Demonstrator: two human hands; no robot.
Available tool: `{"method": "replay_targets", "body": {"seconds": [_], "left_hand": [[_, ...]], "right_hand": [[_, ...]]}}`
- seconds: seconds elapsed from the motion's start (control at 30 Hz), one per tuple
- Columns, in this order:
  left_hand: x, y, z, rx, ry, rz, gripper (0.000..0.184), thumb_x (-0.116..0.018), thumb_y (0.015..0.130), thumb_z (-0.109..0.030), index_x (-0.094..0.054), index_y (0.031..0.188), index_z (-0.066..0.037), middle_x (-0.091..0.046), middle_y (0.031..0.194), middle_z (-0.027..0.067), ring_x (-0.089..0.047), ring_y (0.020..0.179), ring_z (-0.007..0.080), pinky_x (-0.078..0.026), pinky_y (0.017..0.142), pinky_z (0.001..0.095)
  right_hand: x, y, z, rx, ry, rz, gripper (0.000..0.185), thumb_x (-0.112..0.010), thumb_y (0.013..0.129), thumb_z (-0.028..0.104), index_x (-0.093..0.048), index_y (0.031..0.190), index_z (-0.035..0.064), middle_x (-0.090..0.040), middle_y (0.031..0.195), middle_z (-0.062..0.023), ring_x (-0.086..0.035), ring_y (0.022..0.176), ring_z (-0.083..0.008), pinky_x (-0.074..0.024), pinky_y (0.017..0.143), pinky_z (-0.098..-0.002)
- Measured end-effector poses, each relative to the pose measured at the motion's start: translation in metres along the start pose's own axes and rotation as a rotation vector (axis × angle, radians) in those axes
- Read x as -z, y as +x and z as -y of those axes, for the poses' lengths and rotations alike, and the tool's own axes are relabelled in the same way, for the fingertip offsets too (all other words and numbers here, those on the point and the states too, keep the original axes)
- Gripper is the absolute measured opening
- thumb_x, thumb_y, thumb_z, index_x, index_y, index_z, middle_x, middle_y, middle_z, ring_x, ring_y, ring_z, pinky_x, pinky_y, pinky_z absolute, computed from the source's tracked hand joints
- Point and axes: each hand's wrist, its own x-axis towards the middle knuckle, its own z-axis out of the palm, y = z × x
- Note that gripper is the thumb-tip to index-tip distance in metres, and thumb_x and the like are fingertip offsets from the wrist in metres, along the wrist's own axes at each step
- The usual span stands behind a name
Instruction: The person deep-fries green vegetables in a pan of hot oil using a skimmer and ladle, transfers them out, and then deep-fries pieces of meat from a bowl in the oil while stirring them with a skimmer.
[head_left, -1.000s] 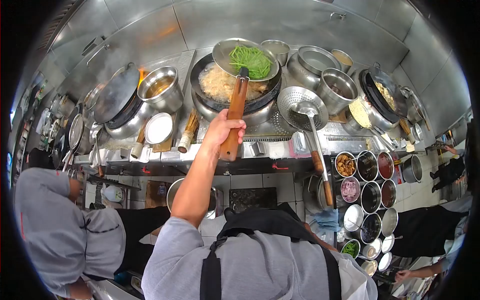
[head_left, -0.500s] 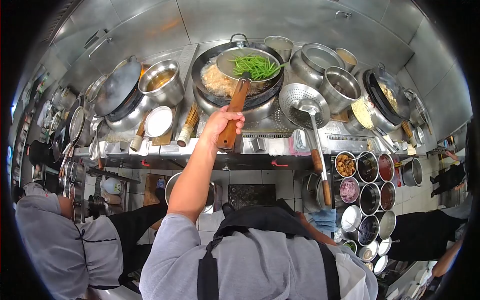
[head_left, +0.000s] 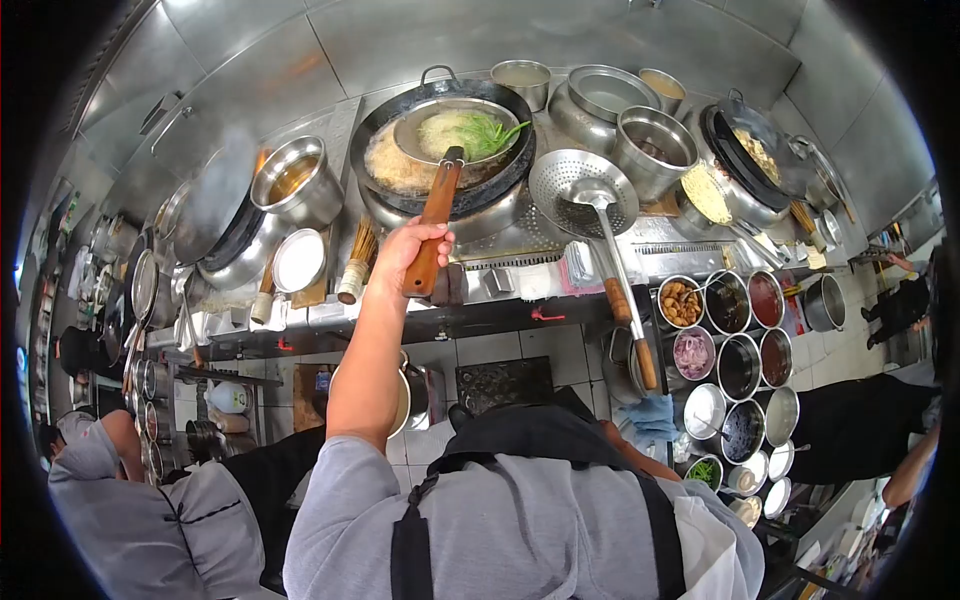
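My left hand [head_left: 417, 250] is closed round the wooden handle of a strainer [head_left: 408, 138]. The strainer's round bowl is down in a large black wok [head_left: 365, 190] of bubbling, pale foaming liquid. Long green vegetables [head_left: 487, 131], which look like green beans, lie at the right of the bowl, with foam over part of them. My right hand does not show; only a bit of that forearm appears beside the black apron. Right of the wok, a ladle [head_left: 590, 192] rests in a perforated skimmer [head_left: 548, 170], both handles pointing towards me.
A steel pot of amber liquid [head_left: 262, 190] and a bamboo brush [head_left: 362, 255] stand left of the wok. More pots [head_left: 690, 180] stand to the right. Several ingredient containers [head_left: 692, 355] sit at lower right. A co-worker in grey [head_left: 125, 525] is at left. Another smoking wok [head_left: 215, 215] is farther left.
My left hand has lowered the strainer into the wok's liquid, and foam now rises around and over the green vegetables. The whole view has shifted slightly.
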Motion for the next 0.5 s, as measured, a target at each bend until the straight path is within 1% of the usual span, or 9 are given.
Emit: {"method": "replay_targets", "body": {"seconds": [0.1,0.2,0.3,0.4,0.43,0.47,0.5], "left_hand": [[-0.004,-0.001,-0.001,0.006,0.06,-0.04,0.023,-0.059,0.086,0.0,-0.046,0.105,0.002,-0.062,0.078,0.0127,-0.058,0.058,0.0162,-0.05,0.049,0.0284],[-0.005,-0.009,-0.004,0.002,0.099,-0.055,0.023,-0.059,0.086,0.0,-0.046,0.105,0.002,-0.061,0.077,0.0129,-0.057,0.058,0.0158,-0.049,0.049,0.0282],[0.002,-0.011,-0.006,0.02,0.029,-0.003,0.023,-0.06,0.086,0.0,-0.046,0.104,0.003,-0.061,0.076,0.0127,-0.057,0.058,0.016,-0.049,0.049,0.0285],[-0.001,-0.008,-0.006,0.009,0.046,-0.022,0.024,-0.06,0.085,0.0,-0.045,0.103,0.004,-0.061,0.076,0.0125,-0.057,0.058,0.0172,-0.049,0.049,0.03],[-0.002,-0.005,-0.006,0.008,0.055,-0.033,0.024,-0.06,0.085,0.0,-0.045,0.103,0.005,-0.061,0.076,0.0125,-0.057,0.057,0.0175,-0.049,0.049,0.0303],[0.001,0.005,-0.002,-0.005,0.073,0.003,0.025,-0.061,0.084,-0.001,-0.045,0.103,0.004,-0.062,0.075,0.0123,-0.057,0.057,0.0171,-0.049,0.049,0.0303],[-0.007,0.008,-0.003,-0.022,0.132,-0.027,0.024,-0.062,0.084,-0.001,-0.046,0.102,0.004,-0.062,0.075,0.0123,-0.057,0.056,0.0168,-0.049,0.05,0.03]], "right_hand": [[0.004,-0.014,0.002,0.219,-0.412,-0.124,0.022,-0.059,0.077,0.017,-0.07,0.086,0.0003,-0.068,0.091,-0.0208,-0.066,0.086,-0.0367,-0.052,0.075,-0.0429],[0.012,-0.01,0.0,0.435,-0.78,-0.023,0.015,-0.061,0.074,0.014,-0.068,0.08,0.0016,-0.067,0.089,-0.0197,-0.065,0.085,-0.0374,-0.0527,0.075,-0.0448],[0.014,0.006,-0.018,0.682,-0.69,-0.057,0.012,-0.063,0.071,0.014,-0.067,0.076,0.0032,-0.067,0.087,-0.018,-0.066,0.082,-0.0346,-0.053,0.073,-0.0432],[0.015,0.019,-0.015,0.811,-0.822,-0.079,0.014,-0.065,0.066,0.015,-0.066,0.075,0.0055,-0.066,0.082,-0.016,-0.065,0.079,-0.0331,-0.0534,0.072,-0.0417],[0.016,0.015,-0.004,0.86,-0.721,-0.062,0.015,-0.066,0.064,0.016,-0.066,0.075,0.0059,-0.066,0.081,-0.0156,-0.065,0.078,-0.0329,-0.0534,0.071,-0.0413],[0.018,0.006,0.017,0.907,-0.62,-0.042,0.016,-0.066,0.063,0.016,-0.067,0.075,0.0062,-0.066,0.08,-0.0152,-0.065,0.078,-0.0328,-0.0534,0.071,-0.0409],[0.018,0.0,0.031,0.951,-0.521,-0.02,0.017,-0.066,0.062,0.017,-0.067,0.075,0.0066,-0.066,0.078,-0.0147,-0.065,0.077,-0.0326,-0.0535,0.071,-0.0405]]}}
